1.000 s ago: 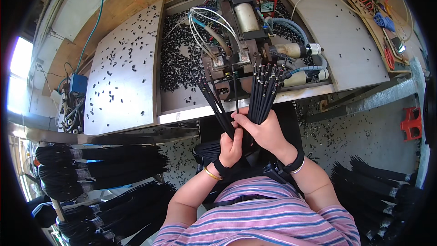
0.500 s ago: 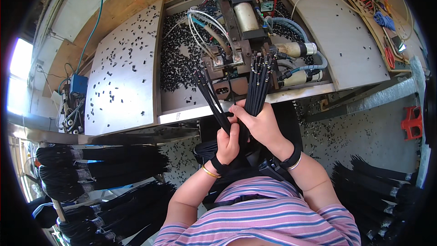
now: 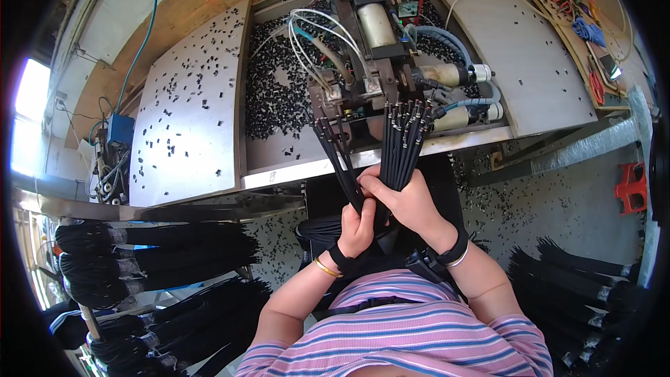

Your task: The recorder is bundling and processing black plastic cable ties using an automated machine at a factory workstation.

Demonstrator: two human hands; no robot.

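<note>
Cables (image 3: 403, 141) — bunch gripped in right hand (image 3: 408, 199) | left hand (image 3: 359, 227) apparently clasps smaller bunch (image 3: 336, 157) — beside

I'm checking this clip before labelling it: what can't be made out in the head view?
- Lower ends of the black cables: hidden behind the right hand and left hand.
- Metal tips on the cable ends: too small to tell their shape.
- Machine front opening: covered by the cables.
- Cable bundles: cut off by the dark rim.
</note>
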